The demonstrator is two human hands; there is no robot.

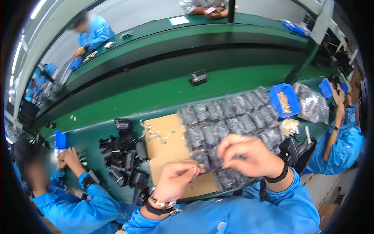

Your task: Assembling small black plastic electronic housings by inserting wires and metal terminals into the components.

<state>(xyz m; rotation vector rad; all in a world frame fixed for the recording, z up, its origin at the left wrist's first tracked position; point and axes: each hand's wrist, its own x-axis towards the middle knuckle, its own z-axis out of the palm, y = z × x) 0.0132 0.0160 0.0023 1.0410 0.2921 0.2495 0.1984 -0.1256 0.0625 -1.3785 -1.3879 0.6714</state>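
My left hand is closed in a pinch on a small greyish piece, too small to name, above the edge of a cardboard sheet. To its right my right hand hovers over the wrapped parts, fingertips pressed together; what they hold, if anything, cannot be made out. The hands are apart. Beneath and beyond them lie rows of dark parts in clear plastic wrap. Several thin pale strips rest on the far left of the cardboard.
Black plastic parts are heaped left of the cardboard. At the right stand a blue bin with beige pieces and a clear plastic bag. A black device sits on the green conveyor. Co-workers sit at both sides and across.
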